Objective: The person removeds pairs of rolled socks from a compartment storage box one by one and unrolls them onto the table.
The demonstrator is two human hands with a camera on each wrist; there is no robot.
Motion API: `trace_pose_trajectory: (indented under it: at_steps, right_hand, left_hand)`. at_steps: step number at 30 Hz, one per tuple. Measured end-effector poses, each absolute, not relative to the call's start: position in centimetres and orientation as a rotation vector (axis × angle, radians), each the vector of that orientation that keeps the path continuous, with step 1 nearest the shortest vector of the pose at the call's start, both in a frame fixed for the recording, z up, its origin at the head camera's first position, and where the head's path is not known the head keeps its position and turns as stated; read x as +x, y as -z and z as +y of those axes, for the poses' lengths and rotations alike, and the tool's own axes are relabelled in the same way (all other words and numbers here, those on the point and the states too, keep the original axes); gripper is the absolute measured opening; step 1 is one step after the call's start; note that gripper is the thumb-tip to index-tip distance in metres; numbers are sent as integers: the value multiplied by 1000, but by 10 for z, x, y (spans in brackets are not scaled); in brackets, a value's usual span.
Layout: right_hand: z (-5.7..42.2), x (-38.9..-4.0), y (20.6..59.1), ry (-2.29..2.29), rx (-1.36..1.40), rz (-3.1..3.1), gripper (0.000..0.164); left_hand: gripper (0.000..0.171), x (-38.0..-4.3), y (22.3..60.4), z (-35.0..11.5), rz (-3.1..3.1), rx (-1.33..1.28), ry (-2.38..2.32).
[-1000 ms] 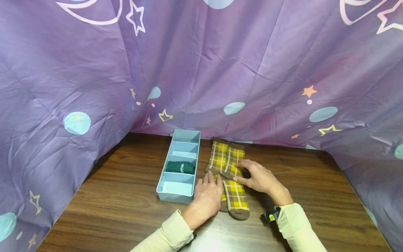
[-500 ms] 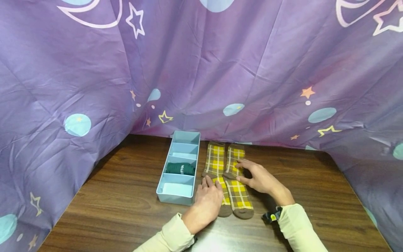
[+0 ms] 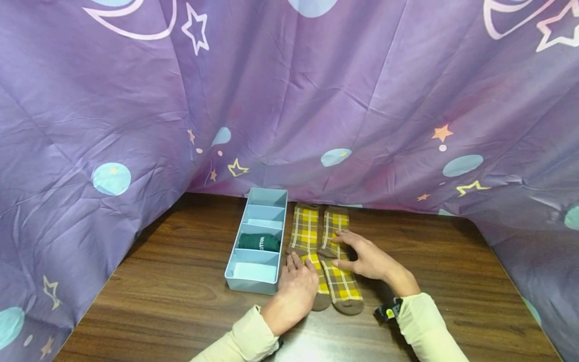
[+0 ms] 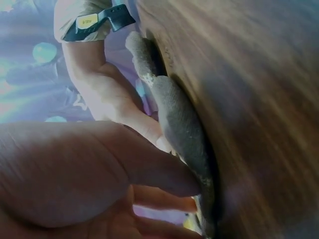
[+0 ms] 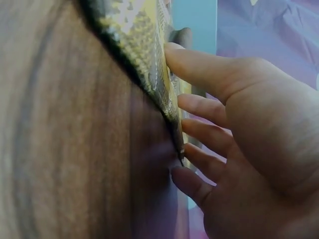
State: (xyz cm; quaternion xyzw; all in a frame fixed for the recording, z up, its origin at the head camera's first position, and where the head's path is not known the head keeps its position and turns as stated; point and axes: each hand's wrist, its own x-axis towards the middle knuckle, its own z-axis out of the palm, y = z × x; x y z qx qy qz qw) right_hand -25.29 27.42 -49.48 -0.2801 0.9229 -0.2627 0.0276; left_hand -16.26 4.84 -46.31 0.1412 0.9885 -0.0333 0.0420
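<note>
Two plaid socks in yellow and brown lie flat side by side, toes toward the person: the left sock and the right sock. My left hand rests on the left sock around its heel, fingers extended, covering part of it. In the left wrist view, its thumb and fingertips touch the sock's edge near the brown toe. My right hand touches the right sock near its heel, with thumb and fingers spread apart and relaxed. The right wrist view shows those fingertips along the edge of the plaid fabric.
Left of the socks stands a light blue divided box. A rolled dark green sock with white lettering sits in one compartment. The brown wooden table meets a purple patterned curtain at the back and sides.
The left sock has slid left, out of its overlap with the right sock, and more of it shows. Lately both socks and my right hand have shifted slightly left.
</note>
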Motion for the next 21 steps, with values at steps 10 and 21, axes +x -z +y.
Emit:
trace_pose_trajectory:
  at_steps: [10,21]
  right_hand:
    - [271,-251,496,807,-874,2840,60]
    - [268,-250,497,795,-850,2873,59]
  left_hand:
    - [47,-164,464,46,3058,418,77]
    - [40,-177,444,21,3047,793,-398]
